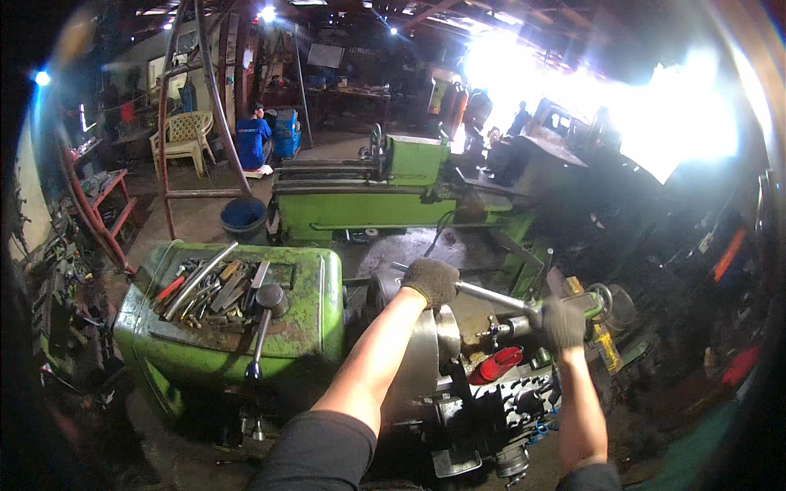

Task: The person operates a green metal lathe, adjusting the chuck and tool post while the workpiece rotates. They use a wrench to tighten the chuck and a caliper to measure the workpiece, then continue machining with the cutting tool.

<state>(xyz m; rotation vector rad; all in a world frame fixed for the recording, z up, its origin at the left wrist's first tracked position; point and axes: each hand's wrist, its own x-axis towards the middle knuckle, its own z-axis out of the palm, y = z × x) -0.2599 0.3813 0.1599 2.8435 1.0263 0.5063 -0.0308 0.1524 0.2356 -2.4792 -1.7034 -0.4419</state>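
Observation:
My left hand (431, 282), in a dark knitted glove, is wrapped round a long metal bar (491, 295) above the lathe chuck (419, 348). The bar slants down to the right, and its thin left end sticks out past the glove. At its right end my gloved right hand (565, 325) is closed, somewhat blurred, beside the tailstock (591, 304). Below the bar, a red open container (496, 365) sits on the lathe carriage near the tool post (494, 329).
The green headstock (315, 303) at left carries a pile of hand tools (221, 293) and a lever (262, 335). Behind stand another green machine (368, 213) and a blue bucket (244, 214). A person in blue (253, 139) sits beyond, near a plastic chair (184, 135).

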